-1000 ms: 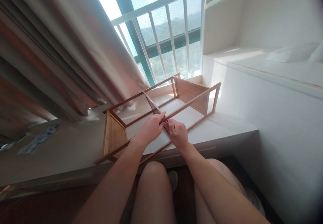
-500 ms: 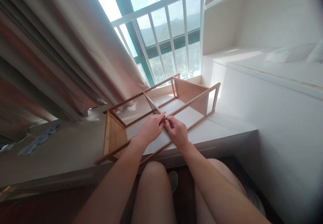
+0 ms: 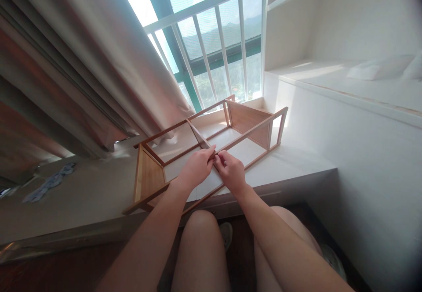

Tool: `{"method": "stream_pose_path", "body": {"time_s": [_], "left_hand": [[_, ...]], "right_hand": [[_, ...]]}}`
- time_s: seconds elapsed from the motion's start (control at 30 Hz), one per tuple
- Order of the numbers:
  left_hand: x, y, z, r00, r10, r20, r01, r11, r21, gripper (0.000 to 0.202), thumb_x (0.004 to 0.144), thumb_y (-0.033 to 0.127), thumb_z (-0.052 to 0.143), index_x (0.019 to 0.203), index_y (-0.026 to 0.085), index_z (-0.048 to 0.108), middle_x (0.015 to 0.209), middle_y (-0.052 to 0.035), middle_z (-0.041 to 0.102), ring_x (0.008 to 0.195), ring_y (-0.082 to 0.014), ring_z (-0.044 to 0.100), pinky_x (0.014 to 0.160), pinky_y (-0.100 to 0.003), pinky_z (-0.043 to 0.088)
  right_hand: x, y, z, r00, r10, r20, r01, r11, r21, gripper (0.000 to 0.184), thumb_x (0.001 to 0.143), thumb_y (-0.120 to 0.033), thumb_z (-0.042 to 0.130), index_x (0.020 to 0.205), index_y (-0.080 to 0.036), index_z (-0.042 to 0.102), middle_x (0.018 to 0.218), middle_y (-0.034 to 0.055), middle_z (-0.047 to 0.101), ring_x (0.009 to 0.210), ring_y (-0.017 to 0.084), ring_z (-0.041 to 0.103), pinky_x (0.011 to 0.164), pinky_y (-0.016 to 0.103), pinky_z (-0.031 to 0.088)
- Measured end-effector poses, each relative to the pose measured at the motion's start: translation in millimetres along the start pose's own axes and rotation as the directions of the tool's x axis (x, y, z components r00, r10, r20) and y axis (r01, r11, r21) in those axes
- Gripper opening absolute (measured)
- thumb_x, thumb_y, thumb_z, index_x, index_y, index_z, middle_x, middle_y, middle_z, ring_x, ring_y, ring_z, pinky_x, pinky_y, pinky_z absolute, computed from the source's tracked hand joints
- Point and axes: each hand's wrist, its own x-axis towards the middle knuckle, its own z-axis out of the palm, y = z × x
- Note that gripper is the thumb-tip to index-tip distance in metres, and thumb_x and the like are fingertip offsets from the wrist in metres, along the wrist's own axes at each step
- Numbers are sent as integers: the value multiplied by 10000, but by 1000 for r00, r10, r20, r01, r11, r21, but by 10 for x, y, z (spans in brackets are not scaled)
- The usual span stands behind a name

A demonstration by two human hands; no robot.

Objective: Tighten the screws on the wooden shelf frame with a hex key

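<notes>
A wooden shelf frame (image 3: 252, 128) lies on its side on a white ledge, with a solid panel (image 3: 150, 175) at its left end and another panel (image 3: 247, 121) at its right. Between them a middle shelf board (image 3: 199, 137) runs across the frame. My left hand (image 3: 195, 167) is closed on the near rail where this board meets it. Close beside it, my right hand (image 3: 232, 170) is closed, its fingertips pinched at the same joint. Whatever small thing the right fingers hold is hidden.
The white ledge (image 3: 296, 162) drops off just in front of my knees. A long curtain (image 3: 108, 50) hangs at the left, and a white railing (image 3: 221, 41) stands before the window. On the right is a raised white platform (image 3: 362, 120). A patterned cloth (image 3: 49, 182) lies far left.
Both hands stay at the same joint, with hardly any visible shift in the fingers. The shelf frame keeps its place.
</notes>
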Motion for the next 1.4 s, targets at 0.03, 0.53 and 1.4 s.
{"method": "stream_pose_path", "body": {"time_s": [0.03,0.53,1.4], "left_hand": [[-1,3,-2,1000,0,0,0,1000,1,480,946,188,503,1421,143,562,1251,-139,705,1173,-235,657,1028,-327,487],[-8,40,-16,1000,-9,7,9,1000,11,506,940,195,525,1442,134,541,1284,-136,696,1185,-244,657,1030,-335,487],[-17,127,-104,997,-81,8,80,991,110,585,893,272,613,1463,183,517,1144,-116,737,1018,-301,684,886,-398,517]], "right_hand": [[5,3,3,1000,-8,-3,8,1000,-4,247,1000,-342,460,820,-227,584,753,0,658,657,147,550,632,255,332],[-12,33,-9,998,49,-29,-49,999,18,206,947,-412,541,890,-222,596,677,-18,650,583,141,562,595,246,334],[-89,105,-204,869,406,283,-460,450,766,390,976,-540,403,808,-220,550,499,-43,466,451,113,303,476,246,203]]}}
